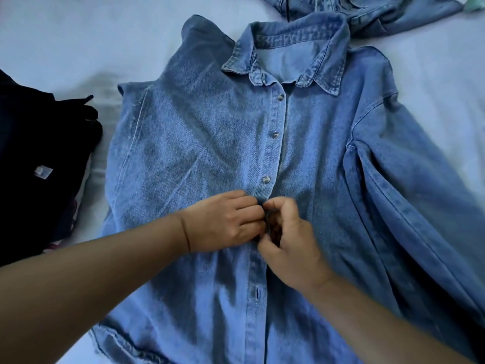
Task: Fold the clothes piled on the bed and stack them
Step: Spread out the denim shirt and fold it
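Both forearms are reaching in from the bottom of the frame, meeting at the middle of a denim shirt (199,143) that is lying face up, collar toward the top, spread flat on the bed (65,35). Laying it flat like this is giving the person a firm, smooth surface to work the front closed before folding.

At centre frame the left hand (225,222) is curling its fingers (252,214) onto the left edge of the button placket, while the right hand (288,240) is pinching the opposite edge, thumb and fingers clamped on the cloth just where the two sides meet. They appear to be doing up a button; the button itself is hidden between the hands. Three buttons above the hands are sitting closed, and an empty buttonhole (257,292) is showing below them, so the lower front is probably not yet fastened. Closing the front should be keeping the panels from sliding apart once folding begins.

Along the right of the frame the shirt's long sleeve (409,206) is lying stretched out down toward the lower right, not yet folded in. At the left edge a dark garment (34,143) with a small white tag is sitting apart from the shirt, possibly the start of the stack. At the top, more denim clothing (367,11) is lying bunched just beyond the collar (288,48), apparently waiting its turn.
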A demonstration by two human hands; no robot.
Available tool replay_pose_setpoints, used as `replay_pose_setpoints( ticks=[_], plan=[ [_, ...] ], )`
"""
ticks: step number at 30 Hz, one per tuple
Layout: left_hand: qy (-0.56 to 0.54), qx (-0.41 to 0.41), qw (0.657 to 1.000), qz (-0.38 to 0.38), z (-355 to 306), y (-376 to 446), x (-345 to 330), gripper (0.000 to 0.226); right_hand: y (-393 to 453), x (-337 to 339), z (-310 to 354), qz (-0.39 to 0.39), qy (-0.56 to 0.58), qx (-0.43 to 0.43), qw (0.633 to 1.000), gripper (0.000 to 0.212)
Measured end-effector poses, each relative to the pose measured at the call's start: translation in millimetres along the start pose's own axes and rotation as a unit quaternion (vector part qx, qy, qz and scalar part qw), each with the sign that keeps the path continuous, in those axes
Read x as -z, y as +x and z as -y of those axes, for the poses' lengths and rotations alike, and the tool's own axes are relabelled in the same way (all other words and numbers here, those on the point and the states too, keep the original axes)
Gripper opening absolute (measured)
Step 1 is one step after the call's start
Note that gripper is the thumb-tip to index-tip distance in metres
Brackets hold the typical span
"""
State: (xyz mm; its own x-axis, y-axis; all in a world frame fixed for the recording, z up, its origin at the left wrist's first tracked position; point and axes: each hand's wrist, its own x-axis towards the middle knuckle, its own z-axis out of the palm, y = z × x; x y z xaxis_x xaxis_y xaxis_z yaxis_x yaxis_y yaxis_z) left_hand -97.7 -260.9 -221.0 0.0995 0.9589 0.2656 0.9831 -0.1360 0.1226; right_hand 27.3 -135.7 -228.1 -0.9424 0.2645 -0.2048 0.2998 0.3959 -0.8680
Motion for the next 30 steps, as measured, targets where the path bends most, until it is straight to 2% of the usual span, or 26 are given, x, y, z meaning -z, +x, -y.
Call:
replay_pose_setpoints(
  ticks=[4,6,10,17,27,30],
  plan=[
    [0.019,-0.039,0.999,0.007,4.3,1.1,1.8,0.021,-1.6,-6.4,2.5,-0.029,-0.016,0.011,0.999,0.038],
    [0.025,-0.039,0.999,0.003,4.6,1.6,0.9,0.023,-1.3,-8.2,2.6,-0.038,-0.018,0.011,0.999,0.038],
    [0.025,-0.022,0.999,-0.014,2.2,3.7,-1.3,0.027,0.4,-11.2,-2.9,-0.047,0.057,0.007,0.997,0.041],
    [-0.041,0.075,0.996,-0.008,1.7,-3.4,-0.1,0.031,-1.4,-8.7,0.4,-0.064,0.178,-0.010,0.982,0.048],
    [-0.069,0.093,0.993,0.019,-7.2,5.4,-2.1,0.018,2.2,-8.8,2.8,-0.047,0.196,-0.048,0.978,0.048],
    [-0.101,0.151,0.983,0.039,-10.1,4.9,-2.0,0.018,2.0,-6.9,2.1,-0.046,0.188,-0.047,0.980,0.048]
  ],
)
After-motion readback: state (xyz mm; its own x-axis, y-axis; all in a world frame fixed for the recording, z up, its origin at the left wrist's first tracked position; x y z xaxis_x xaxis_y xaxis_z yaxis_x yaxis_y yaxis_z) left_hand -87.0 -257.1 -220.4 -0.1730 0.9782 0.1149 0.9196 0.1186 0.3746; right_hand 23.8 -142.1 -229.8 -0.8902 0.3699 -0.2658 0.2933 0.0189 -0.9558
